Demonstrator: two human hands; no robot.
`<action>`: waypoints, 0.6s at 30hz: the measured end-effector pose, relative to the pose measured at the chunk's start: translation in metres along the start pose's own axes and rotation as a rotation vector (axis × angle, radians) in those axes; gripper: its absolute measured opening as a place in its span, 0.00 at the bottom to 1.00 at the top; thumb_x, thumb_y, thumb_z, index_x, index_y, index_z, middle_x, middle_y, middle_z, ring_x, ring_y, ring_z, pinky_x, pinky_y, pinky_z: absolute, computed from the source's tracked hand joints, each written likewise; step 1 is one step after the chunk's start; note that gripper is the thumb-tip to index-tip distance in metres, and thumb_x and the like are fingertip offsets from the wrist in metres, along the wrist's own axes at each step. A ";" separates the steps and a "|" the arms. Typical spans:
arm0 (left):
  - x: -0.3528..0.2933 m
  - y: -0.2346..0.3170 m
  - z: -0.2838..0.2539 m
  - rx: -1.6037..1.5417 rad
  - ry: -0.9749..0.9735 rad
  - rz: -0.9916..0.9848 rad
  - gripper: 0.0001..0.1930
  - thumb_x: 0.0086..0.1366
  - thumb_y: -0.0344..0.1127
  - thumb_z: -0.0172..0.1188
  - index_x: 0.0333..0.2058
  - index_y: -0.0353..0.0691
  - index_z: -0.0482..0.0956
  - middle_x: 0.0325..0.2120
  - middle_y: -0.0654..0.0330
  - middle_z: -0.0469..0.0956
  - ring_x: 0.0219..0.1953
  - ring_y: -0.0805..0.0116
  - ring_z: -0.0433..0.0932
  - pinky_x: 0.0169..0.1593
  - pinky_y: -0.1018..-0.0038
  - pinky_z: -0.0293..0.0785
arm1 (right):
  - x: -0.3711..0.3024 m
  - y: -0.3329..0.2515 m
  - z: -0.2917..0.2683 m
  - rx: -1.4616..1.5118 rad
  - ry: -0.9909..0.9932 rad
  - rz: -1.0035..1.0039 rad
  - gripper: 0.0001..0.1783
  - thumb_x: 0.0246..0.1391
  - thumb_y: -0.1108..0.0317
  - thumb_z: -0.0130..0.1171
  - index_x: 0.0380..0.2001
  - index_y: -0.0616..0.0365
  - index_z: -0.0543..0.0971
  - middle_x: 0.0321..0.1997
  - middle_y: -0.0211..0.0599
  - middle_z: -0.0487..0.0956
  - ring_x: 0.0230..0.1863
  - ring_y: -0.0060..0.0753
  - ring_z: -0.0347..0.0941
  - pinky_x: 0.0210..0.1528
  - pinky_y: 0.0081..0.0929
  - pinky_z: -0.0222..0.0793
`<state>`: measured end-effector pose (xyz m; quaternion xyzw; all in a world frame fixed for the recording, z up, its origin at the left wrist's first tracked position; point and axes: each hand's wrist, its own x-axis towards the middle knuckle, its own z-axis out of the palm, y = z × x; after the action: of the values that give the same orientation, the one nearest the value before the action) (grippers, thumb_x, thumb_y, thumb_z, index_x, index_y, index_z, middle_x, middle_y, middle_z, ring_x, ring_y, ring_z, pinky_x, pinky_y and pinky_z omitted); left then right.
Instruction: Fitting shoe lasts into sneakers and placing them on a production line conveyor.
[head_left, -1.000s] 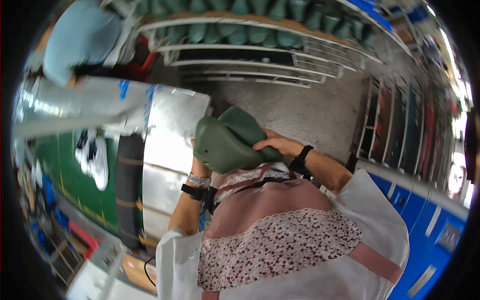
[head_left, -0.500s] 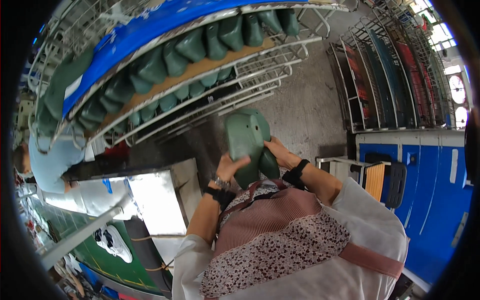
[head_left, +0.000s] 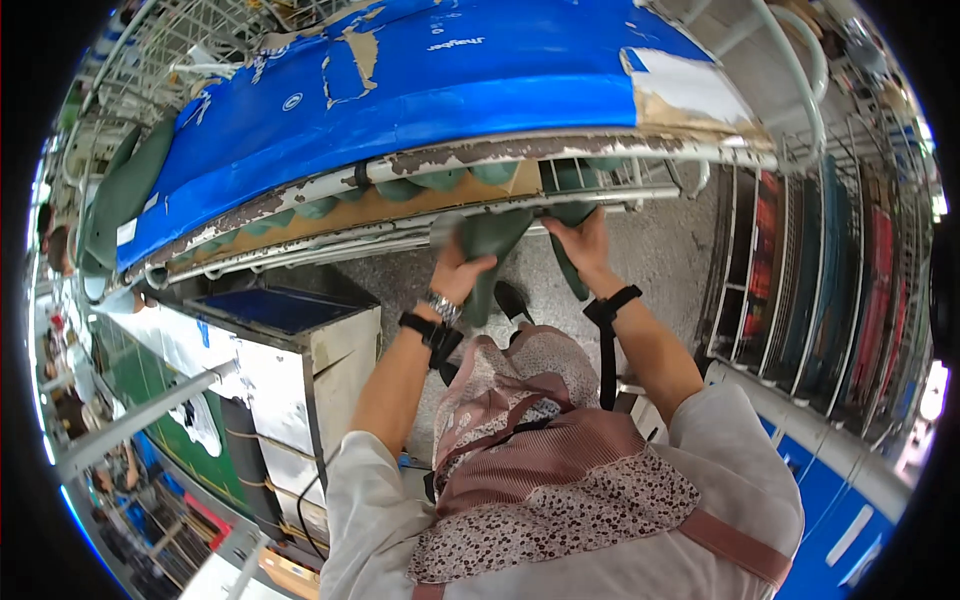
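A green shoe last (head_left: 492, 240) is in my left hand (head_left: 460, 272), its narrow end hanging down. My right hand (head_left: 583, 245) grips a second green shoe last (head_left: 568, 262), which stands apart from the first. Both lasts are at the front edge of a wire rack (head_left: 420, 225), where their upper parts reach its lower shelf. Behind that edge a row of green lasts (head_left: 397, 190) stands on brown board. The fingers of my left hand are partly blurred and hidden behind the last.
Blue cardboard (head_left: 450, 85) covers the rack's top. To the left stands a metal-topped cabinet (head_left: 345, 375) beside a green belt (head_left: 150, 385) carrying a white shoe (head_left: 200, 425). More wire racks (head_left: 800, 280) stand at the right, above a blue panel (head_left: 825, 500).
The two lasts, held together before, are now apart, one in each hand. My hands have moved forward to the rack, which now appears closer and lower in the view.
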<state>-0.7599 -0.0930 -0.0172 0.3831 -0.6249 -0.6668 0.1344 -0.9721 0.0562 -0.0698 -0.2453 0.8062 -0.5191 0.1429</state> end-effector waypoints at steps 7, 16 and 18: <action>0.035 0.050 0.001 1.145 -0.172 -0.106 0.21 0.68 0.46 0.48 0.47 0.41 0.85 0.43 0.49 0.85 0.45 0.55 0.85 0.50 0.56 0.77 | 0.049 -0.022 0.074 -0.877 -0.798 -0.500 0.31 0.66 0.50 0.55 0.65 0.57 0.70 0.69 0.52 0.69 0.72 0.54 0.60 0.72 0.45 0.55; -0.101 -0.075 0.004 0.812 0.377 -0.111 0.24 0.56 0.40 0.64 0.52 0.45 0.81 0.54 0.53 0.79 0.59 0.54 0.75 0.56 0.59 0.76 | 0.085 0.006 0.141 -0.735 -0.781 -0.493 0.26 0.74 0.53 0.42 0.37 0.66 0.79 0.42 0.47 0.81 0.37 0.43 0.72 0.39 0.44 0.65; -0.201 -0.109 0.020 0.534 0.577 -0.275 0.23 0.58 0.42 0.64 0.52 0.43 0.81 0.51 0.52 0.80 0.55 0.51 0.77 0.56 0.57 0.76 | 0.071 -0.013 0.136 -0.631 -0.611 -0.763 0.29 0.74 0.51 0.43 0.36 0.68 0.82 0.41 0.50 0.85 0.33 0.45 0.76 0.37 0.46 0.70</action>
<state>-0.6058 0.0735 -0.0522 0.6554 -0.6557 -0.3583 0.1096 -0.9625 -0.0917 -0.1133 -0.6879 0.6987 -0.1739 0.0918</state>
